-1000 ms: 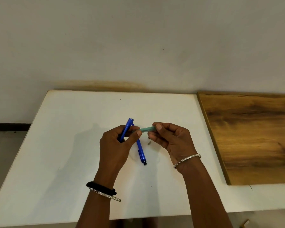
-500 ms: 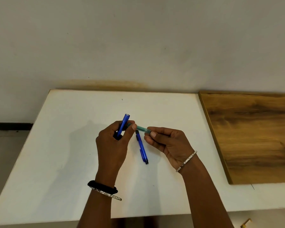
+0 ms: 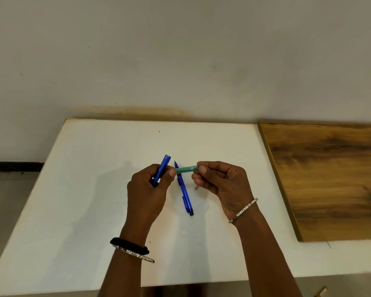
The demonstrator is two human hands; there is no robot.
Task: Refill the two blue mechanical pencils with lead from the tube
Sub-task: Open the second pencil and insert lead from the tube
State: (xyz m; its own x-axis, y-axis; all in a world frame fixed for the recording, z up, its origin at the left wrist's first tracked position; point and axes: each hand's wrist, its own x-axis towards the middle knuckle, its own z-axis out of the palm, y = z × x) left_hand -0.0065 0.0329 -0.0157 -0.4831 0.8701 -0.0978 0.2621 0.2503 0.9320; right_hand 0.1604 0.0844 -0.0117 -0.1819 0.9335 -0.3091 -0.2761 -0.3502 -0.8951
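Observation:
My left hand (image 3: 147, 189) holds one blue mechanical pencil (image 3: 162, 168) upright, its open top end pointing up and away. Its thumb and forefinger also pinch the left end of a small teal lead tube (image 3: 186, 169). My right hand (image 3: 220, 183) grips the tube's right end, so the tube lies level between both hands, just above the table. The second blue mechanical pencil (image 3: 184, 191) lies flat on the white table (image 3: 84, 189) under the tube, tip pointing away, black end towards me. A tiny piece (image 3: 196, 187), perhaps a cap, lies beside my right hand.
A wooden board (image 3: 326, 179) lies on the table's right side, its edge close to my right wrist. The wall stands directly behind the table. The table's left edge drops to the floor.
The tube has swung level and shifted right with my right hand, which rose a little. The held pencil stays upright in my left hand. The lying pencil has not moved.

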